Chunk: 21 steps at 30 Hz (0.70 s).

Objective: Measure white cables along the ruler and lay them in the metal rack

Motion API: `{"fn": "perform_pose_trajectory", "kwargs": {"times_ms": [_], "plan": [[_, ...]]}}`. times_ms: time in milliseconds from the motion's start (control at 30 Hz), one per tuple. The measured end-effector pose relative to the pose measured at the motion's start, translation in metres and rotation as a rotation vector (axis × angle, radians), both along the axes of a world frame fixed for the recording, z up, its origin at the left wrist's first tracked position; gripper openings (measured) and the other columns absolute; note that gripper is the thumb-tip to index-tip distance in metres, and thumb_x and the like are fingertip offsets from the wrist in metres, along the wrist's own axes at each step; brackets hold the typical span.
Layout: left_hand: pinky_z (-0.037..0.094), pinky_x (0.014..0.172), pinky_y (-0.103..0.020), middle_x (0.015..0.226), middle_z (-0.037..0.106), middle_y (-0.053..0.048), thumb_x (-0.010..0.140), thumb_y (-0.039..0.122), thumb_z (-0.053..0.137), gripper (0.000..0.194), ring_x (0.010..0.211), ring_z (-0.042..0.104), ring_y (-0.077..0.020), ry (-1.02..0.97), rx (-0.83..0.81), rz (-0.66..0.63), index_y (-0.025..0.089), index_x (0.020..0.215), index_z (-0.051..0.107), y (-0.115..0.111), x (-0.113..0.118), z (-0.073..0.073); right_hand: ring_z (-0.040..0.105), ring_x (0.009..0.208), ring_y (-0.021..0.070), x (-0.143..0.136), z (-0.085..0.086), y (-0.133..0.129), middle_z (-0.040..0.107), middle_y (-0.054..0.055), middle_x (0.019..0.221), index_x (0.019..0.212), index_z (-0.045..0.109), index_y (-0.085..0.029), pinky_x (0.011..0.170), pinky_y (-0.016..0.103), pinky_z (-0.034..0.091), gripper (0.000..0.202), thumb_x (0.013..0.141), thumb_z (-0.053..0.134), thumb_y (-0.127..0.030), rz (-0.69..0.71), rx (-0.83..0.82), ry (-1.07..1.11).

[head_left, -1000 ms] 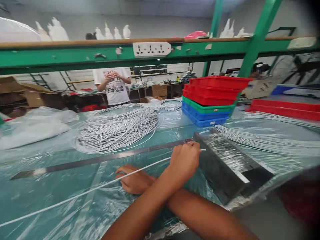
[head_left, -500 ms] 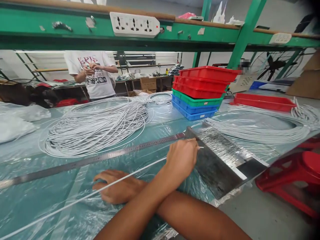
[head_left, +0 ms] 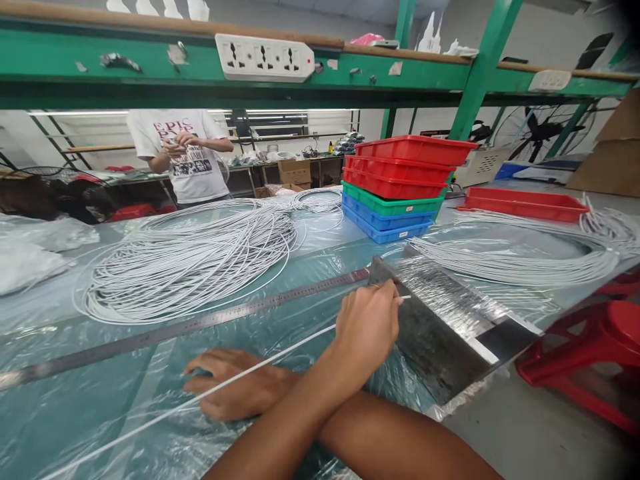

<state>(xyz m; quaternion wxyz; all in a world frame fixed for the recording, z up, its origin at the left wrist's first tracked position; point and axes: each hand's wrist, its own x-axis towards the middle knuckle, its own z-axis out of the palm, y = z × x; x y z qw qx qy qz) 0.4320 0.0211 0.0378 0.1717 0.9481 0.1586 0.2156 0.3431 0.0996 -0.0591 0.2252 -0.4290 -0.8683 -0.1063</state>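
My forearms cross over the table, the left one on top. At the dark metal block (head_left: 435, 347), my left hand (head_left: 367, 327) is closed around a white cable (head_left: 295, 347), whose short tip sticks out past the fingers. From there the cable slants down to the lower left, crossing over my right hand (head_left: 237, 383). That hand rests low on the plastic-covered table, fingers loosely bent and apart, with no grip on the cable visible. Beyond both hands lies a long steel ruler (head_left: 200, 325), its far end meeting the block.
A big coil of white cable (head_left: 190, 260) lies behind the ruler, another coil (head_left: 525, 263) at the right. Stacked trays (head_left: 400, 177) and a red tray (head_left: 525, 204) stand behind. A green shelf beam (head_left: 150, 73) spans overhead. Across the room is a co-worker (head_left: 193, 157). A red stool (head_left: 595, 347) stands right.
The view has tilted slightly, so most things sit a little lower. My left hand keeps its hold on the cable by the block, and my right hand stays beneath the cable.
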Motion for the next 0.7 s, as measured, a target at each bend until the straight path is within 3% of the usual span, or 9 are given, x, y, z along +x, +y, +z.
{"fn": "perform_pose_trajectory", "kwargs": {"times_ms": [133,300,700], "plan": [[0.049,0.077,-0.029,0.092,0.062,0.000,0.100,0.017,0.055,0.007,0.090,0.061,-0.0239,0.044,0.033,0.010,0.018,0.106,0.060,-0.003,-0.001,0.003,0.052,0.108,0.0113,0.001,-0.002,0.002,0.052,-0.001,0.128,0.106,0.057,-0.023,0.094,0.020,0.042,0.026,0.089,0.038,-0.027,0.020,0.026,0.011],[0.049,0.075,-0.028,0.091,0.062,-0.001,0.100,0.016,0.054,0.010,0.089,0.061,-0.0239,0.063,0.056,0.014,0.019,0.109,0.059,-0.004,-0.001,0.005,0.051,0.111,0.0144,-0.002,-0.008,0.008,0.053,0.002,0.127,0.107,0.057,-0.019,0.096,0.024,0.042,0.025,0.088,0.042,-0.024,0.039,0.008,0.045],[0.051,0.057,-0.031,0.088,0.061,-0.002,0.089,0.012,0.056,0.007,0.070,0.061,-0.0250,-0.017,0.236,-0.007,0.014,0.095,0.053,-0.007,-0.003,-0.003,0.054,0.110,0.0176,-0.004,-0.004,0.000,0.056,0.004,0.123,0.101,0.060,-0.018,0.096,0.026,0.045,0.017,0.086,0.052,-0.018,0.085,-0.078,0.219]]}}
